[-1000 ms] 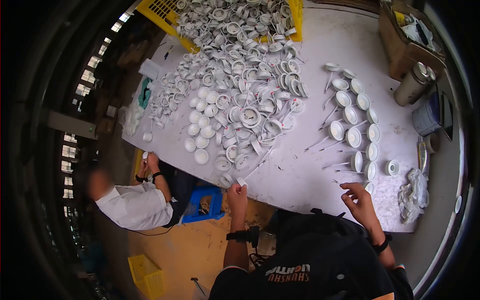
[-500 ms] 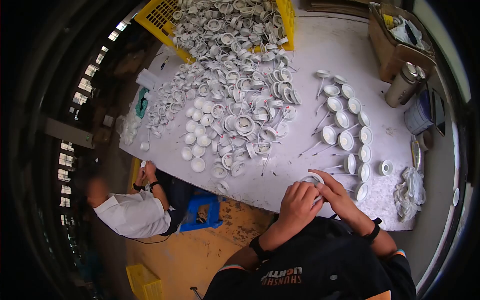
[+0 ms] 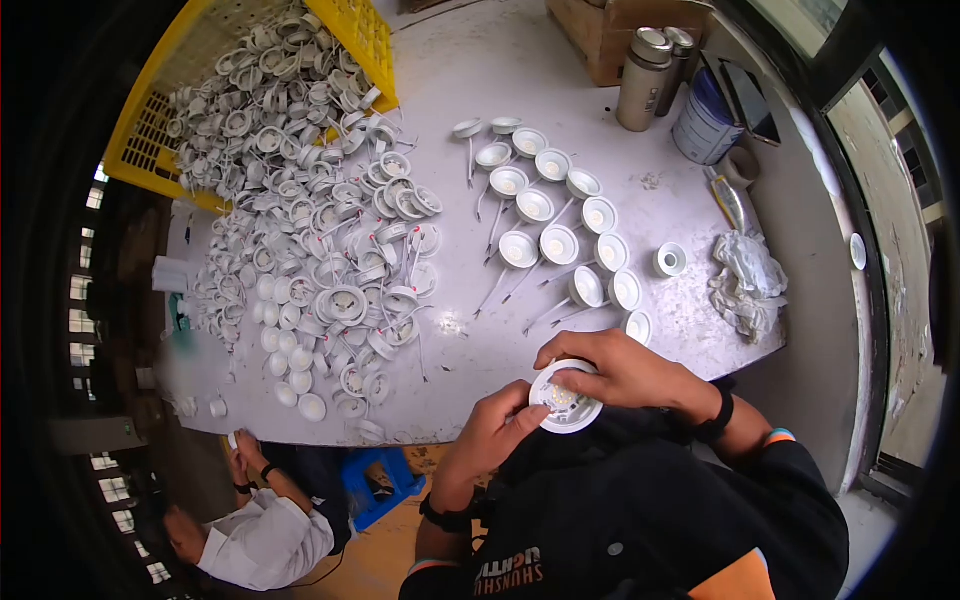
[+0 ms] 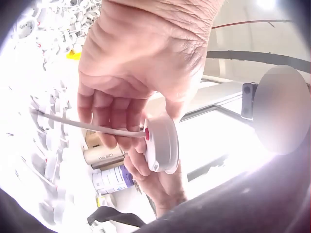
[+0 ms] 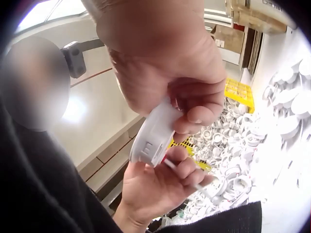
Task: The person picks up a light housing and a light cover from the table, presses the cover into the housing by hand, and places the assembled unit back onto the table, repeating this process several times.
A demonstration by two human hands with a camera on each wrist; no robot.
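A round white downlight (image 3: 574,421) is held between both hands above the table's near edge, its open face with small yellowish LED dots turned up toward the head camera. My left hand (image 3: 490,432) grips its left rim, thumb over the front edge. From the upper right, my right hand (image 3: 628,370) holds the opposite rim, with the thumb reaching over the inside face. A white cable (image 4: 87,126) leaves the back of the housing at a red grommet (image 4: 147,134), visible in the left wrist view. In the right wrist view the housing's side (image 5: 154,138) shows between the two hands.
Staggered rows of finished-looking downlights (image 3: 534,206) stand beyond my hands. A heap of housings (image 3: 320,240) spills from a yellow crate (image 3: 385,60). At right are a white ring (image 3: 670,260), crumpled plastic (image 3: 748,285), a bucket (image 3: 705,130) and a flask (image 3: 643,80). Another person (image 3: 265,535) sits at left.
My left hand brought a downlight from the pile's near edge, and my right hand came over to grip it too. Its face has since tilted up. The head view has swung right.
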